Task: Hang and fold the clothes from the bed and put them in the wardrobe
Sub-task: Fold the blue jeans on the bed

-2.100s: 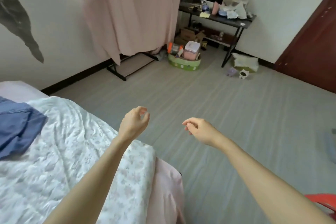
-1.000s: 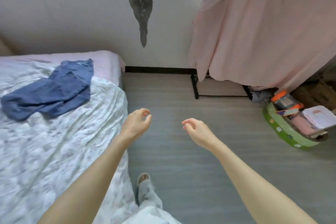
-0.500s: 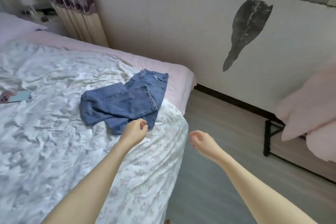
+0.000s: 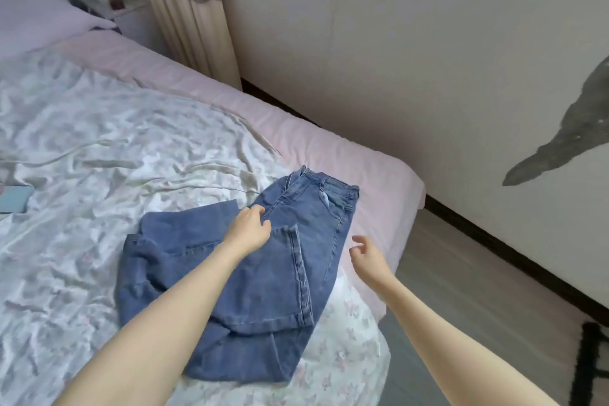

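Observation:
A pair of blue jeans (image 4: 263, 287) lies roughly folded near the foot corner of the bed (image 4: 379, 175), waistband toward the wall. My left hand (image 4: 250, 231) hovers over the middle of the jeans with loosely curled fingers and holds nothing; whether it touches the cloth I cannot tell. Just off the jeans' right edge, my right hand (image 4: 367, 255) hangs in the air above the bed's edge, fingers relaxed and empty.
A crumpled white floral quilt (image 4: 115, 158) covers the bed over a pink sheet. A light blue phone-like object (image 4: 14, 204) lies at the far left. A pillow (image 4: 36, 16), a bedside stand and a curtain (image 4: 188, 10) stand behind. Grey floor (image 4: 478, 306) runs right of the bed.
The view has swung from the floor and pink-draped rack to the bed. Both arms have come closer to the jeans; my left hand is now over them, my right beside them.

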